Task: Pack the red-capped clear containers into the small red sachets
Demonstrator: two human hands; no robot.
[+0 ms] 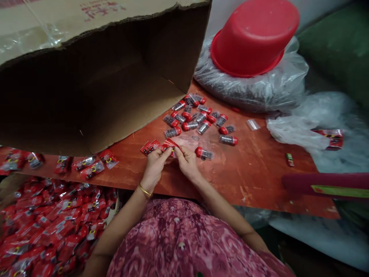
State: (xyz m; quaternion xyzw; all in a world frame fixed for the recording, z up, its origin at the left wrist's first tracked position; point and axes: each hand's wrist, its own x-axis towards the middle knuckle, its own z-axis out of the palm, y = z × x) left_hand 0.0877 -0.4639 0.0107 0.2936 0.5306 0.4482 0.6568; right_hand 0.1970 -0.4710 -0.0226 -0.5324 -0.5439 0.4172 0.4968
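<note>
Reddish wooden tabletop (248,181) | red-capped clear tubes (190,119) scattered just ahead | left hand (155,167), right hand (187,163): narrow, both pinching one red foil packet (169,144)

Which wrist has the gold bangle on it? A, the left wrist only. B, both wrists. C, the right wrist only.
A: the thin gold metal bangle circles the wrist behind the left hand, while the wrist behind the right hand looks bare.
</note>
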